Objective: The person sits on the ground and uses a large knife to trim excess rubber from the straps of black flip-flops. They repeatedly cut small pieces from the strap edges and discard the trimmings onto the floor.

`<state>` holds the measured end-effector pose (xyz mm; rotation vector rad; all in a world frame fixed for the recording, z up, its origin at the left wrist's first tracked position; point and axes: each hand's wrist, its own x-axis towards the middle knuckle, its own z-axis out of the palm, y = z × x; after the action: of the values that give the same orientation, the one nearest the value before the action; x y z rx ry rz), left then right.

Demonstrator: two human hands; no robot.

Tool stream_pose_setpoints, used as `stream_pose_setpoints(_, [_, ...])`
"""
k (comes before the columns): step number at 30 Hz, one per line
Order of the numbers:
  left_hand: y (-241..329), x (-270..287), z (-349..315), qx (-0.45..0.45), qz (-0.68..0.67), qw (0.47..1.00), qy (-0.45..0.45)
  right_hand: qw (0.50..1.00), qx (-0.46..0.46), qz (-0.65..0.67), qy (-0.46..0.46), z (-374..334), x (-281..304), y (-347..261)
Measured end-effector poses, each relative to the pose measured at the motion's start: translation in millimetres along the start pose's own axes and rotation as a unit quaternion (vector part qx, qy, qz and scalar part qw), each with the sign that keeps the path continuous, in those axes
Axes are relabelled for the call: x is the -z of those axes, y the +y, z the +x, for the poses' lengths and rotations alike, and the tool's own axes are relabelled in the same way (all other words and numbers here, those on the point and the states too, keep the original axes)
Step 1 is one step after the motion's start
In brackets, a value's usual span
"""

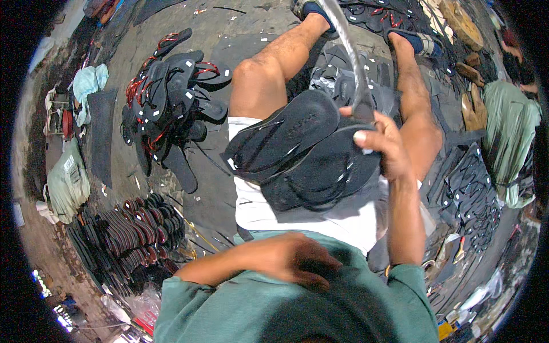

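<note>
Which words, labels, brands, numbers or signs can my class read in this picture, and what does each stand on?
No text is clear enough to quote.
Upper black, flat strap sandal at the centre: faint footbed lettering, too blurred to read.
Small white rectangular stickers on the left pile of black strap sandals: any print too small to read.
Pale green plastic sack, far left: small marks, too blurred to read.

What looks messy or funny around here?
The pile of sandals on the floor to the left looks messy: they overlap and point every which way, while the soles lower in the picture sit in fairly neat rows.
</note>
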<state>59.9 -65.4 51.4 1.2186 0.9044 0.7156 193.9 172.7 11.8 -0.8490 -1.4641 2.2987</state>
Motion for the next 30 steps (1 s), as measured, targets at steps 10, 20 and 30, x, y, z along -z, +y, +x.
stream_pose_setpoints(10, [0.8,110.9,-10.4,0.137,-0.12,0.971,0.153,0.935,0.107,-0.339,0.011,54.3,20.4,-83.9])
stream_pose_setpoints(20, [-36.2,56.4,-10.7,0.104,-0.392,0.811,0.422,0.909,0.182,-0.299,0.227,-77.5,18.6,19.4])
stream_pose_setpoints(30, [-28.4,36.9,12.7,0.046,-0.478,0.732,0.484,0.91,0.132,-0.385,0.084,-97.2,-65.1,90.4])
